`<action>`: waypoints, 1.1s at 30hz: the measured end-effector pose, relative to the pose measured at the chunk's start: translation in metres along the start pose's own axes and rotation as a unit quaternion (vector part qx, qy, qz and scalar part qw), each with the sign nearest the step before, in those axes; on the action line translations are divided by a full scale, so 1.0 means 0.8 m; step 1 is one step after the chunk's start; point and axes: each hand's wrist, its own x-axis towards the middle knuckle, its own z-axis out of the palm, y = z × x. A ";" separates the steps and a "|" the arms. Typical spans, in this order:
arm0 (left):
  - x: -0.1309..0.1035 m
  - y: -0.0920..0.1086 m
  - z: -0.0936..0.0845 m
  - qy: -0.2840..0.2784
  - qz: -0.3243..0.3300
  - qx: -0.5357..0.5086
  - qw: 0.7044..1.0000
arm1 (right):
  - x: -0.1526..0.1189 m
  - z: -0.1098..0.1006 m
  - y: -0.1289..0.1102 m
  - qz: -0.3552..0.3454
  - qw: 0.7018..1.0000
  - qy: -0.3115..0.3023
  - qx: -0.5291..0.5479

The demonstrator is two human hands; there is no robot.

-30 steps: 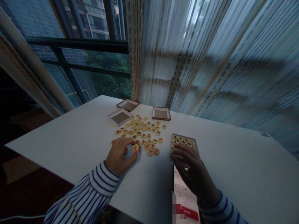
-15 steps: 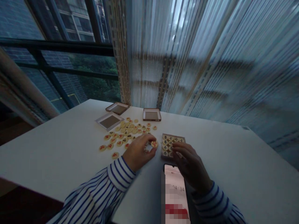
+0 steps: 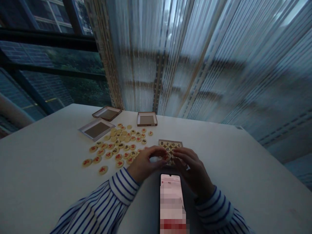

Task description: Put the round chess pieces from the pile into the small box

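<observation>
My left hand (image 3: pixel 146 162) pinches a round wooden piece with a red character (image 3: pixel 166 157) between thumb and fingertips, over the near left part of a small box (image 3: pixel 181 143). Rows of round pieces with black characters (image 3: pixel 173 145) lie in the box. My right hand (image 3: pixel 193 169) is at the box's right side, fingers bent over it; whether its fingertips hold a piece is hidden. Left of my left hand, several loose round pieces (image 3: pixel 109 155) with red or black characters are spread on the white table (image 3: pixel 48 156), some blank side up.
A phone (image 3: pixel 172 195) with a lit screen lies just below the box, between my forearms. Three shallow open trays or lids (image 3: pixel 147 119) sit toward the back left. Behind the table hang string curtains (image 3: pixel 156 65) beside a window.
My left hand has brought the red piece from beside the box to over its near left part. The view has shifted, so the table things appear farther left.
</observation>
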 end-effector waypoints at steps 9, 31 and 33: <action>-0.006 0.000 0.002 0.012 -0.021 -0.066 0.997 | -0.003 0.003 -0.007 0.006 0.999 -0.040 0.034; -0.007 0.005 0.003 0.009 -0.058 -0.128 0.990 | -0.006 0.005 -0.019 0.049 0.991 0.028 0.122; -0.007 0.005 0.003 0.007 -0.055 -0.136 0.989 | -0.006 0.005 -0.020 0.047 0.991 0.027 0.122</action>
